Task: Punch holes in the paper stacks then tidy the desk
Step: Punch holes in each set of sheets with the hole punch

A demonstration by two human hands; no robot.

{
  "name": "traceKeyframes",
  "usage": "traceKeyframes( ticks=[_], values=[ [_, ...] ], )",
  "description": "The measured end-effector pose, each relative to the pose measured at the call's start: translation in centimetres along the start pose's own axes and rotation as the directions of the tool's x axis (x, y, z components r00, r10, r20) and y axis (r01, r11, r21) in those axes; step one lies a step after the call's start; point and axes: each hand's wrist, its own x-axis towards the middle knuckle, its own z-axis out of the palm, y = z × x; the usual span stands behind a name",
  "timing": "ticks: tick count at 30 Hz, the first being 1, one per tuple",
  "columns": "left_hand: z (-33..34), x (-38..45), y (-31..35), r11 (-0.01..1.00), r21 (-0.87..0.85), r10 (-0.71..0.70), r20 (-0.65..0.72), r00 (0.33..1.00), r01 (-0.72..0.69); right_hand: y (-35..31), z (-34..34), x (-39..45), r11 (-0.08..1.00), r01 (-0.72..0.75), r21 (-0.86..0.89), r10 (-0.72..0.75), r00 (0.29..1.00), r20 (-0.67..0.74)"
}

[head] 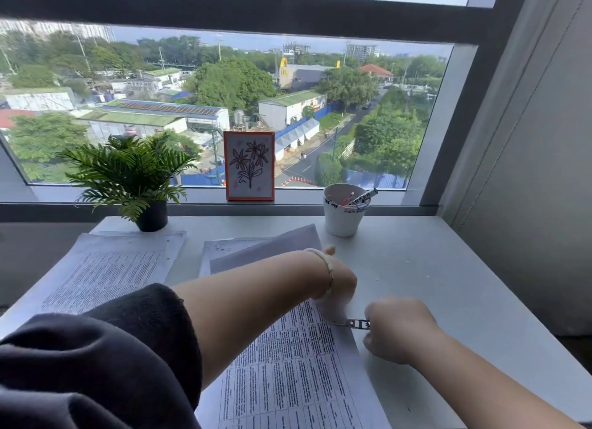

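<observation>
Paper stack (298,374) lay lengthwise away from me; my right hand (397,331) gripped the punch (354,324) at its right edge, my left hand (336,284) blurred, fingers indistinguishable.

The right hand (398,329) hides most of the small metal punch (354,323) it grips. The left hand (336,283) is motion-blurred, fingers unreadable. At six o'clock, the printed paper stack (288,380) is cut off by the frame's lower edge.
</observation>
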Motion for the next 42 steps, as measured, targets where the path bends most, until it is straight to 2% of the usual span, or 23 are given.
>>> traceKeyframes(
  ticks=[11, 17, 27, 33, 36, 37, 38, 39, 40, 41, 42],
  values=[
    [-0.2, -0.6, 0.5, 0.999, 0.044, -0.034, 0.038, 0.999, 0.033, -0.4, 0.6, -0.2, 0.999, 0.037, -0.017, -0.038, 0.997, -0.074],
    [-0.2, -1.1, 0.3, 0.999, 0.017, -0.033, 0.012, 0.999, 0.032, -0.2, 0.3, -0.2, 0.998, 0.061, -0.021, -0.063, 0.991, -0.120],
    [0.0, -0.8, -0.4, 0.989, 0.120, -0.091, 0.047, 0.995, 0.085, -0.7, -2.1, -1.4, 0.998, 0.040, -0.044, -0.037, 0.997, 0.067],
    [0.0, -0.6, -2.6, 0.988, 0.093, -0.130, 0.033, 0.991, 0.127, -0.1, -1.7, -2.2, 1.000, 0.025, -0.010, -0.024, 0.991, 0.133],
    [0.2, -0.4, -3.5, 0.988, 0.032, -0.154, 0.007, 0.988, 0.154, 0.2, -1.6, -2.3, 0.998, 0.002, 0.065, -0.013, 0.986, 0.166],
    [0.2, -0.5, -3.7, 0.989, 0.018, -0.146, -0.010, 0.989, 0.146, 0.7, -1.7, -2.4, 0.989, -0.018, 0.147, -0.009, 0.984, 0.176],
    [0.2, -0.6, -3.9, 0.991, 0.008, -0.135, -0.031, 0.990, 0.136, 1.6, -1.8, -2.6, 0.945, -0.053, 0.322, -0.011, 0.981, 0.192],
    [0.2, -0.7, -4.0, 0.992, -0.002, -0.126, -0.051, 0.991, 0.126, 2.5, -1.8, -2.8, 0.819, -0.101, 0.565, -0.033, 0.974, 0.223],
    [0.1, -1.0, -4.3, 0.993, -0.013, -0.122, -0.067, 0.990, 0.121, 3.4, -1.9, -3.2, 0.605, -0.148, 0.783, -0.091, 0.963, 0.252],
    [0.0, -1.3, -4.5, 0.993, -0.026, -0.121, -0.077, 0.990, 0.119, 3.9, -2.0, -3.6, 0.371, -0.199, 0.907, -0.185, 0.941, 0.283],
    [-0.1, -1.6, -4.8, 0.992, -0.038, -0.123, -0.080, 0.989, 0.120, 4.0, -2.0, -4.0, 0.214, -0.241, 0.947, -0.290, 0.910, 0.297]
  ],
)
